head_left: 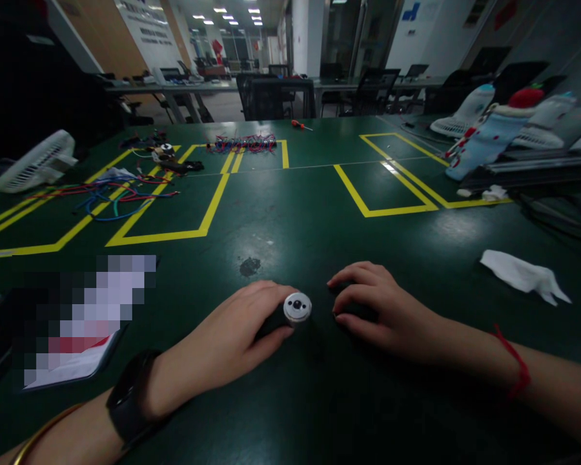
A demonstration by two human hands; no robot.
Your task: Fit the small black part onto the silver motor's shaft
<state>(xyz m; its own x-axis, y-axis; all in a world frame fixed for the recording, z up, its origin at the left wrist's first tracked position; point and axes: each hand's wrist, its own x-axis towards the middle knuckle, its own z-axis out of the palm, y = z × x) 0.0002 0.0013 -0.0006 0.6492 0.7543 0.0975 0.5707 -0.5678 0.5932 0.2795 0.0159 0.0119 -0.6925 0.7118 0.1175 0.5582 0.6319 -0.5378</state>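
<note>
Near the middle of the green table, my left hand [244, 323] is closed around a small round metal motor [297, 308]. The motor's silver end face points up toward me, showing a dark centre and two small holes. Its lower body is hidden by my fingers and by shadow. To the right of it, my right hand [392, 310] rests by the tabletop with curved fingers. A gap separates its thumb from its fingertips, and nothing shows between them. The fingertips are apart from the motor.
Loose coloured wires [121, 194] and a white fan [39, 161] lie left. A wire bundle [244, 143] and an orange screwdriver [300, 124] sit at the back. At right are a tissue [525, 274] and a blue bottle-shaped pouch [487, 142]. A phone-like device [82, 361] lies near left.
</note>
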